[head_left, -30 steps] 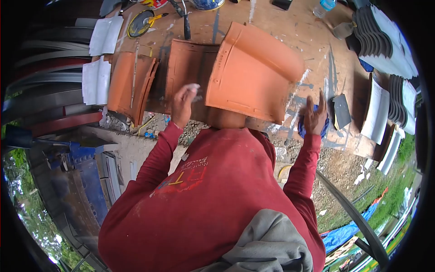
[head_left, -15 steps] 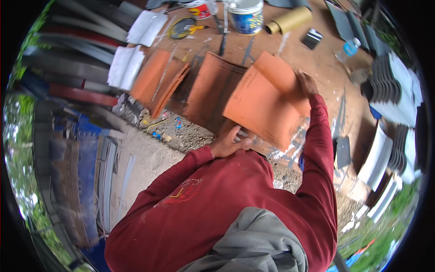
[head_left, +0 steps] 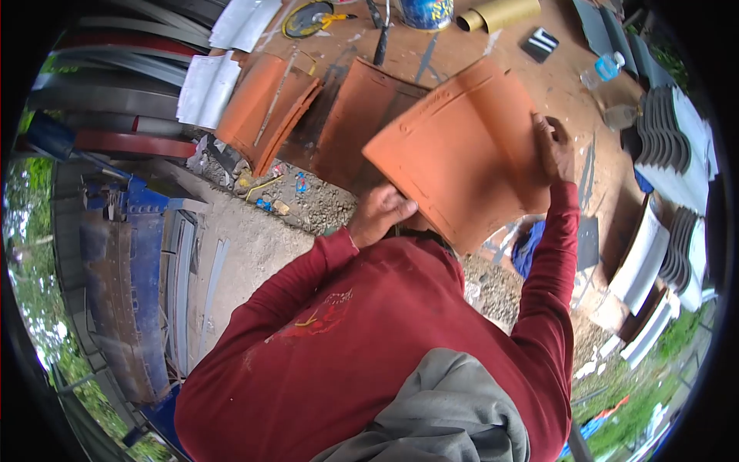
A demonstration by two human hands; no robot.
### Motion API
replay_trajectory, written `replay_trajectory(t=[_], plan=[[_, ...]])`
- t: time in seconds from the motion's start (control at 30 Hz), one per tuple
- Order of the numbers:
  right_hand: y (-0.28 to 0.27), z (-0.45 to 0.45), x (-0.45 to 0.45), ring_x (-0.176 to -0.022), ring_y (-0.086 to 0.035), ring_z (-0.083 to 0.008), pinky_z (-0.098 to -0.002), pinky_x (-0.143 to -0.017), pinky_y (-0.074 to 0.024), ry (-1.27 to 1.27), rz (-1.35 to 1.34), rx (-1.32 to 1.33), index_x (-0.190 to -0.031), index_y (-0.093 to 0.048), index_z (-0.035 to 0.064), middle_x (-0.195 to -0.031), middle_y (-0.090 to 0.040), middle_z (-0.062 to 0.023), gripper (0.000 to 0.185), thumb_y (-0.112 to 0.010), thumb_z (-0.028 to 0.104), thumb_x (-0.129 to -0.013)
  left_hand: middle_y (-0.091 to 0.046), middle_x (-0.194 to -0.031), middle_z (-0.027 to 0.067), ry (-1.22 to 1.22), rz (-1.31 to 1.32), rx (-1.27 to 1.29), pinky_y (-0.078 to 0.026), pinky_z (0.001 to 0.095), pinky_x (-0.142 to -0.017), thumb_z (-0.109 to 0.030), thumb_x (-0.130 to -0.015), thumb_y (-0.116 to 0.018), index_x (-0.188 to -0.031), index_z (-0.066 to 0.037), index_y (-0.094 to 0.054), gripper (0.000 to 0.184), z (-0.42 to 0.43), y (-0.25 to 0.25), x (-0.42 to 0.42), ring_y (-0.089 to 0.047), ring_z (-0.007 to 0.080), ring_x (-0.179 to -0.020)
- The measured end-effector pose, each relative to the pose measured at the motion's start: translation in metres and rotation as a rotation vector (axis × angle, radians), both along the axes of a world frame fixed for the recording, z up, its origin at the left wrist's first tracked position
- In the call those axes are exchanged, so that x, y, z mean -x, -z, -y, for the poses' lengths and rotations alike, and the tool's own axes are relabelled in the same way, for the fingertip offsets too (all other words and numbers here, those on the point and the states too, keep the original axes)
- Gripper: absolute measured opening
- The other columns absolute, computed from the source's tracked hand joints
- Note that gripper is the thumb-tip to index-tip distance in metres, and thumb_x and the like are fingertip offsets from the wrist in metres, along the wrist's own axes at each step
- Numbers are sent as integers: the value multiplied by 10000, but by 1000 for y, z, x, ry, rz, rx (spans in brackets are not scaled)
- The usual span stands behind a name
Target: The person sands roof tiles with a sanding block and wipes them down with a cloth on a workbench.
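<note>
A curved orange roof tile (head_left: 462,146) is held between my two hands, overlapping a second orange tile (head_left: 362,115) on its left. My left hand (head_left: 382,212) grips its lower left edge, with the thumb on top and the other fingers hidden beneath. At its right edge my right hand (head_left: 553,146) has its fingers wrapped round the rim. Further left, more orange tiles (head_left: 265,108) lie on the brown worktable (head_left: 523,77), with a thin strip across them.
Grey wavy tiles (head_left: 663,138) are stacked at the right. A plastic bottle (head_left: 603,70), a gold roll (head_left: 500,14), a blue paint bucket (head_left: 428,12) and a paint lid (head_left: 306,19) stand or lie at the back. A blue cloth (head_left: 526,248) is near my right forearm.
My hands have moved from apart, beside the tile, to its left and right edges and taken hold. The tile has turned and its near side looks raised. The view has shifted too.
</note>
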State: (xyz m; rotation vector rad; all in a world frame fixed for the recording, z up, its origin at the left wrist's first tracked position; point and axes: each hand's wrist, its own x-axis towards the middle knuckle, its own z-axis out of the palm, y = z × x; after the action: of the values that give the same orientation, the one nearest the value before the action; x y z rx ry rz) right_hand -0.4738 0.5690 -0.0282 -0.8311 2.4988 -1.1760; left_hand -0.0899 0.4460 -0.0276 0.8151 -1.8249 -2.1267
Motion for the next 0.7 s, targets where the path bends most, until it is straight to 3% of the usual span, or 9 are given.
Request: replay_trajectory(t=[0.1, 0.13, 0.17, 0.23, 0.4, 0.47, 0.53, 0.6, 0.7], plan=[[-30, -19, -28, -961, -670, -246, -373, -888, -501, 75, 32, 27, -1181, -709, 13, -988, -719, -188, 688, -625, 641, -914, -696, -947, 10, -17, -39, 86, -469, 197, -745, -212, -948, -706, -1109, 27, -676, 290, 30, -29, 1, -589, 32, -835], [-37, -24, -39, -973, -667, -238, -365, -901, -497, 100, 33, 47, -1193, -709, 15, -1003, -720, -185, 682, -623, 634, -919, -724, -883, 70, -82, -39, 236, -535, 255, -673, -265, -905, -766, -978, 22, -693, 305, 46, -32, 10, -665, 79, -792], [-43, -28, -57, -1032, -662, -224, -351, -942, -484, 144, 64, 88, -1248, -688, 21, -1068, -725, -172, 683, -609, 622, -933, -710, -780, 62, -171, -37, 307, -516, 271, -599, -270, -870, -794, -879, 13, -701, 298, 55, -38, 14, -657, 79, -727], [-42, -27, -85, -1063, -661, -228, -352, -952, -488, 144, 91, 75, -1278, -658, -7, -1098, -720, -185, 723, -618, 624, -926, -730, -778, 124, -179, 57, 536, -517, 315, -577, -218, -808, -786, -835, 54, -693, 290, 104, -27, 24, -668, 120, -690], [10, -3, -129, -1096, -678, -268, -371, -936, -529, 94, 225, 35, -1328, -564, -102, -1139, -707, -236, 823, -688, 585, -892, -717, -748, 193, -106, 99, 774, -517, 416, -626, -354, -766, -734, -826, 24, -712, 384, 217, -5, 61, -702, 273, -664], [22, 15, -161, -1066, -697, -303, -388, -904, -561, 37, 339, 2, -1308, -540, -132, -1137, -701, -265, 830, -758, 529, -855, -737, -858, 213, -7, 307, 1051, -544, 443, -728, -378, -775, -718, -888, 13, -736, 407, 244, -18, 74, -718, 350, -795], [36, 29, -189, -1045, -710, -321, -401, -888, -571, 71, 318, 1, -1274, -560, -115, -1136, -703, -267, 793, -799, 497, -830, -733, -866, 222, 86, 375, 1107, -540, 442, -745, -398, -798, -716, -913, 8, -740, 423, 273, -6, 86, -716, 355, -815], [56, 37, -205, -1101, -689, -352, -413, -924, -554, 97, 330, 58, -1329, -515, -128, -1174, -677, -304, 911, -820, 538, -786, -730, -874, 231, 178, 456, 1152, -536, 442, -762, -419, -820, -714, -938, 3, -745, 439, 288, 7, 87, -713, 360, -835], [57, 45, -235, -1212, -622, -413, -441, -997, -511, 217, 108, -188, -1427, -387, -155, -1271, -611, -353, 1105, -827, 588, -739, -720, -875, 238, 228, 411, 1113, -537, 443, -782, -418, -823, -716, -909, -17, -742, 411, 296, 21, 79, -708, 385, -871]])
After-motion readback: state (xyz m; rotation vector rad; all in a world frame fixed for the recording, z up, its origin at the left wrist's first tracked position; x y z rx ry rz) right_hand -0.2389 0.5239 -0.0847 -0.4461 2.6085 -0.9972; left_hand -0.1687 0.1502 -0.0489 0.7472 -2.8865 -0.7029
